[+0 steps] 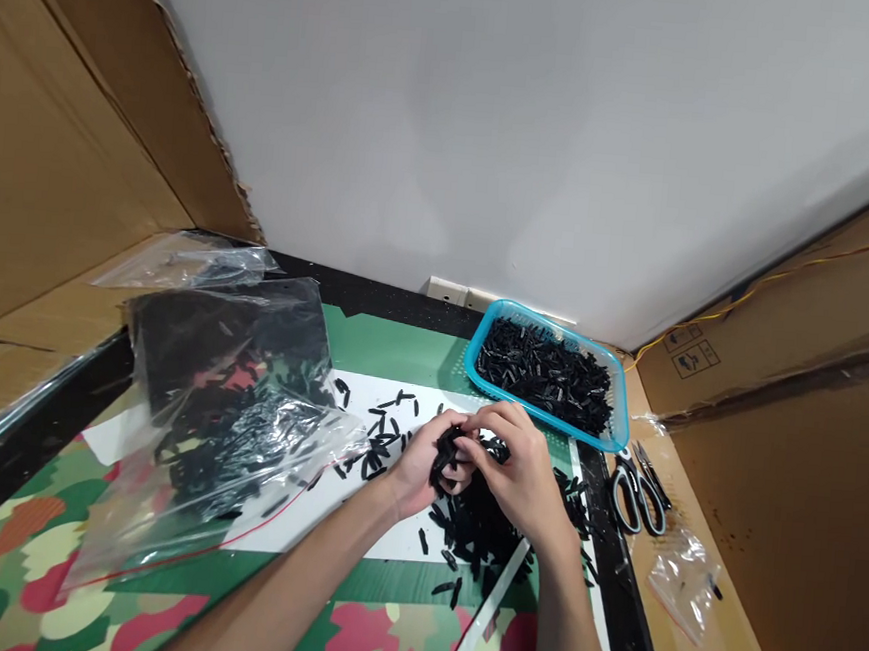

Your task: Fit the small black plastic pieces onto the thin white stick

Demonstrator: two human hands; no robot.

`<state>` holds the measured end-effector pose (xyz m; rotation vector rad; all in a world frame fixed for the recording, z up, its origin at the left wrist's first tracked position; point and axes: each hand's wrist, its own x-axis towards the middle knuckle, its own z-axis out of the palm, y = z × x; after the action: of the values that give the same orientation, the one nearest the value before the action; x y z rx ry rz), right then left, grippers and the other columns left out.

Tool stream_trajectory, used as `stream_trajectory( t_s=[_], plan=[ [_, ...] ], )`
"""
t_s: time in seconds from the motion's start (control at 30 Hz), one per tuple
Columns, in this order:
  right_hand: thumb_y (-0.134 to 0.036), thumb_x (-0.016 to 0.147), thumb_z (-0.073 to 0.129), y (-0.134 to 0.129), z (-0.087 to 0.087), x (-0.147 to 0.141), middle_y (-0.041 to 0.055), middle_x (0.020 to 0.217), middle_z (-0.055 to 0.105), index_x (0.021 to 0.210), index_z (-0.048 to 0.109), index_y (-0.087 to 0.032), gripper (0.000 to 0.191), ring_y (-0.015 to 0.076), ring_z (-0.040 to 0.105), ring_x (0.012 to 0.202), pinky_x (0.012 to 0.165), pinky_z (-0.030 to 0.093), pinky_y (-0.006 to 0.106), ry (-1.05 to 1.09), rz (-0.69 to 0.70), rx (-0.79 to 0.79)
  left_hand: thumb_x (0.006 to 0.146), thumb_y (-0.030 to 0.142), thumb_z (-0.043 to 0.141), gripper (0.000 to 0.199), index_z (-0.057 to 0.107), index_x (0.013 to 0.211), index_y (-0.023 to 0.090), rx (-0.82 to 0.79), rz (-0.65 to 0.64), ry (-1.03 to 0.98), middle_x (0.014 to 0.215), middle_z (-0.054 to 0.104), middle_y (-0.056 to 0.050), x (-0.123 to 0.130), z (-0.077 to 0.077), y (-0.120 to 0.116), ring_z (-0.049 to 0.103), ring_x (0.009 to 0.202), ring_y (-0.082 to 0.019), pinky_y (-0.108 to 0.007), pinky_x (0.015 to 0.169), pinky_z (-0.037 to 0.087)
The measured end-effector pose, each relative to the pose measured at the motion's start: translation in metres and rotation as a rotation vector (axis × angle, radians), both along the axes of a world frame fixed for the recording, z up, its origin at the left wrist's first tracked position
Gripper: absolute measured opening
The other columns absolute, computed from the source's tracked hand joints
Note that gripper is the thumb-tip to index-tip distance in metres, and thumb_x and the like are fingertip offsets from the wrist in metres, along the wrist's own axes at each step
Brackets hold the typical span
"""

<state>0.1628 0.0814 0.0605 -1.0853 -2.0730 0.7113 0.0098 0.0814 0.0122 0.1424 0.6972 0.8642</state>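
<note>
My left hand (427, 465) is curled around a bunch of small black pieces (445, 455), held above the white sheet. My right hand (514, 457) meets it from the right, its thumb and forefinger pinched together at the top of the bunch; whatever lies between those fingertips is too small to name. A loose pile of black pieces (483, 530) spreads beneath and beside both hands, partly hidden by the right one. More black pieces are scattered on the white sheet (276, 519) to the left.
Behind my right hand is a blue basket (627, 421) full of black pieces. A clear plastic bag (237, 440) with black pieces lies left. Scissors (638, 502) and a small bag (685, 581) rest on cardboard at right. A pale strip (487, 611) lies in front of the pile.
</note>
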Motion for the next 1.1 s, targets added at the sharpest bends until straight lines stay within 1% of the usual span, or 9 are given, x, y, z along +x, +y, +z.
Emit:
stream_trajectory(
  t_s=[0.17,0.27,0.4,0.5,0.57,0.63,0.73,0.9,1.1],
  plan=[
    [-0.024,0.099,0.070,-0.001,-0.007,0.001,0.0044,0.099,0.074,0.096,0.072,-0.024,0.003,0.0221,0.066,0.096,0.086,0.051,0.035,0.096,-0.034,0.020,0.085,0.038,0.068,0.032,0.048,0.069,0.018,0.005,-0.010,-0.001,0.055,0.041,0.009,0.000,-0.001,0.000,0.031,0.037,-0.003,-0.017,0.038,0.024],
    [-0.021,0.098,0.070,-0.003,-0.009,0.002,0.0036,0.097,0.075,0.092,0.073,-0.023,0.007,0.0204,0.068,0.093,0.085,0.053,0.034,0.169,-0.047,0.005,0.085,0.038,0.068,0.031,0.049,0.071,0.018,0.022,-0.005,0.001,0.057,0.042,0.008,0.000,0.001,0.000,0.031,0.038,-0.003,-0.017,0.038,0.025],
    [-0.023,0.096,0.072,-0.006,-0.014,0.004,0.0033,0.093,0.077,0.088,0.075,-0.023,0.009,0.0195,0.071,0.090,0.083,0.055,0.032,0.342,-0.101,-0.130,0.087,0.035,0.067,0.028,0.050,0.074,0.018,0.056,-0.005,-0.010,0.058,0.042,0.008,0.000,0.005,0.000,0.030,0.039,-0.003,-0.017,0.037,0.023],
    [-0.027,0.092,0.077,-0.006,-0.022,0.005,0.0020,0.083,0.076,0.090,0.077,-0.022,0.005,0.0172,0.071,0.072,0.068,0.057,0.029,0.550,-0.186,-0.262,0.090,0.034,0.064,0.027,0.050,0.074,0.018,0.099,-0.017,-0.053,0.058,0.041,0.008,-0.001,0.007,0.001,0.028,0.039,-0.003,-0.018,0.037,0.025],
    [-0.029,0.089,0.080,-0.004,-0.027,0.004,0.0013,0.075,0.076,0.089,0.076,-0.021,0.009,0.0162,0.070,0.062,0.060,0.058,0.028,0.695,-0.210,-0.325,0.091,0.034,0.064,0.028,0.049,0.073,0.018,0.123,-0.020,-0.083,0.057,0.040,0.008,-0.002,0.007,0.002,0.027,0.038,-0.004,-0.018,0.036,0.024],
    [-0.029,0.087,0.081,-0.002,-0.031,0.004,0.0030,0.077,0.078,0.090,0.077,-0.020,0.011,0.0179,0.072,0.064,0.062,0.061,0.030,0.756,-0.210,-0.376,0.092,0.035,0.064,0.027,0.051,0.075,0.018,0.133,-0.008,-0.082,0.057,0.040,0.008,-0.002,0.007,0.004,0.026,0.039,-0.004,-0.018,0.036,0.022],
    [-0.030,0.085,0.083,0.000,-0.031,0.004,0.0052,0.083,0.080,0.092,0.079,-0.019,0.013,0.0198,0.075,0.071,0.065,0.062,0.031,0.788,-0.207,-0.406,0.093,0.035,0.064,0.029,0.048,0.075,0.019,0.134,-0.012,-0.096,0.057,0.040,0.008,-0.003,0.006,0.006,0.025,0.039,-0.004,-0.018,0.037,0.022],
    [-0.029,0.085,0.083,-0.002,-0.027,0.003,0.0033,0.078,0.078,0.090,0.079,-0.020,0.011,0.0179,0.072,0.068,0.061,0.060,0.028,0.783,-0.216,-0.390,0.095,0.037,0.062,0.029,0.048,0.076,0.019,0.151,-0.036,-0.097,0.058,0.040,0.008,-0.002,0.009,0.003,0.026,0.040,-0.004,-0.018,0.038,0.023],
    [-0.032,0.085,0.082,-0.002,-0.030,0.000,0.0040,0.082,0.078,0.089,0.080,-0.019,0.013,0.0182,0.072,0.073,0.065,0.060,0.028,0.716,-0.248,-0.365,0.095,0.037,0.061,0.032,0.045,0.073,0.019,0.194,-0.052,-0.090,0.057,0.041,0.007,-0.002,0.010,0.001,0.026,0.040,-0.005,-0.019,0.038,0.024]
  ],
)
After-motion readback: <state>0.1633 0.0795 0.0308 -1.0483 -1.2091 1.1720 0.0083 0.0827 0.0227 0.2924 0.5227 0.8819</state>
